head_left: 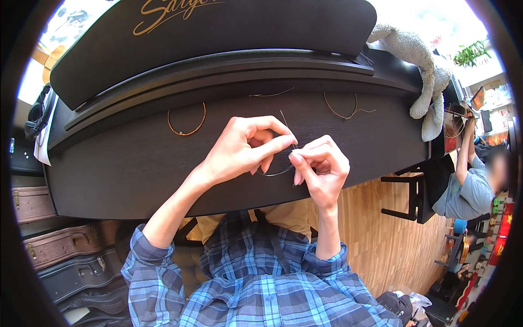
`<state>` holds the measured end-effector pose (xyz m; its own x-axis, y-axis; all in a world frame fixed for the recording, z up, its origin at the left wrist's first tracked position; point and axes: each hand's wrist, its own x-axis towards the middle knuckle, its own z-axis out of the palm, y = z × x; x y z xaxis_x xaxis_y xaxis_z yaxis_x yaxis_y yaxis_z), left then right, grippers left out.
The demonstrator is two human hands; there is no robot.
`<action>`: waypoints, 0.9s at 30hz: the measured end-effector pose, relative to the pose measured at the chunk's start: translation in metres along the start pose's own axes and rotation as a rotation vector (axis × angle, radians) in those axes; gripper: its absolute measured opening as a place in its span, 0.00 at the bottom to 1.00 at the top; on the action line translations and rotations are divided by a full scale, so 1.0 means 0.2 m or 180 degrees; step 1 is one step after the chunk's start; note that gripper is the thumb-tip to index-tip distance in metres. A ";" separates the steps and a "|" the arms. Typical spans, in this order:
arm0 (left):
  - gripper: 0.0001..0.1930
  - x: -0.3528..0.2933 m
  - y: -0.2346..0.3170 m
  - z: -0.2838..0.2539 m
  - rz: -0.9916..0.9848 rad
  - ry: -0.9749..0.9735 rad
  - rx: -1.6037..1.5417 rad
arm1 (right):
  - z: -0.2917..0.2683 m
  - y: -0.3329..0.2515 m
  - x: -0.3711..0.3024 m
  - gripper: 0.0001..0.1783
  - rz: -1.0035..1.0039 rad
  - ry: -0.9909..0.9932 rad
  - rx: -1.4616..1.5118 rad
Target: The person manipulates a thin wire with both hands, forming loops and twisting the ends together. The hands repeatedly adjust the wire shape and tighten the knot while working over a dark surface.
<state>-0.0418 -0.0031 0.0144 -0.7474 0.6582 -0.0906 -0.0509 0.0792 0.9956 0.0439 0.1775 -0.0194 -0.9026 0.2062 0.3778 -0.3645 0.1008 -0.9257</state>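
Over the middle of the dark piano lid, my left hand (pixel 239 150) pinches a thin metal string (pixel 284 117) between thumb and forefinger. Close on its right, my right hand (pixel 322 165) grips the same string in a fingertip pinch. One free end sticks up past my left fingertips, while a curved part hangs below, between the hands. Beyond the left hand lies a copper-coloured coiled string (pixel 187 134). A short, loosely bent string (pixel 271 95) lies farther back, and another looped string (pixel 343 116) with a wavy tail rests at the right.
The lid (pixel 120 169) belongs to a black piano with an upright music stand (pixel 229 32) behind. A grey plush toy (pixel 433 92) droops over its right end. Instrument cases (pixel 65 242) are stacked at left. Another person (pixel 468 185) sits at right, near a black bench (pixel 411 191).
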 end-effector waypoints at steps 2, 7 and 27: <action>0.09 0.00 0.00 0.00 0.0018 0.0036 -0.0082 | 0.00 -0.01 0.00 0.02 0.0020 0.0040 0.0206; 0.09 -0.01 -0.01 -0.01 0.0071 -0.0364 -0.0015 | -0.05 -0.01 0.03 0.11 0.0574 0.0178 0.0322; 0.09 -0.01 -0.06 -0.01 0.0483 -0.0558 0.0561 | 0.04 -0.01 0.01 0.09 -0.0030 0.0141 -0.0734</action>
<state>-0.0410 -0.0068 0.0034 -0.6110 0.7906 0.0407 0.1802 0.0888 0.9796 0.0398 0.1701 -0.0174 -0.8866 0.2463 0.3916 -0.3064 0.3216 -0.8959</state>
